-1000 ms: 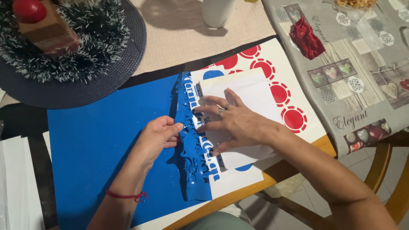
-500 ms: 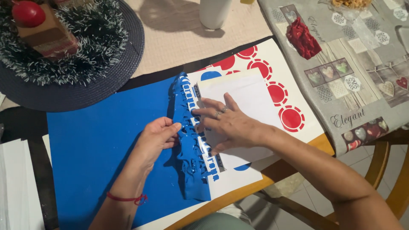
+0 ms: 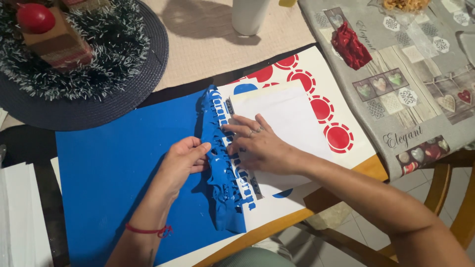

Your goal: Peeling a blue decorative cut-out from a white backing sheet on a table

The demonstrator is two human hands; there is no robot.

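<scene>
Left hand (image 3: 185, 157) pinches blue cut sheet (image 3: 223, 168); right hand (image 3: 260, 146) flat, open, pressing white paper (image 3: 292, 118)

Layout on the table (image 3: 208, 79). A sheet (image 3: 109, 173) lies at the near edge; its lifted, crumpled strip (image 3: 220, 183) stands along its right side. Right of the strip lies a card (image 3: 346, 118), with a paper (image 3: 292, 118) on it. The left hand (image 3: 183, 160) rests on the sheet, touching the strip; the right hand (image 3: 260, 146) lies flat on the paper. A hat (image 3: 84, 74) sits at the far left corner, a cup (image 3: 250, 15) at the far edge, a cloth (image 3: 420, 84) at the right edge.
</scene>
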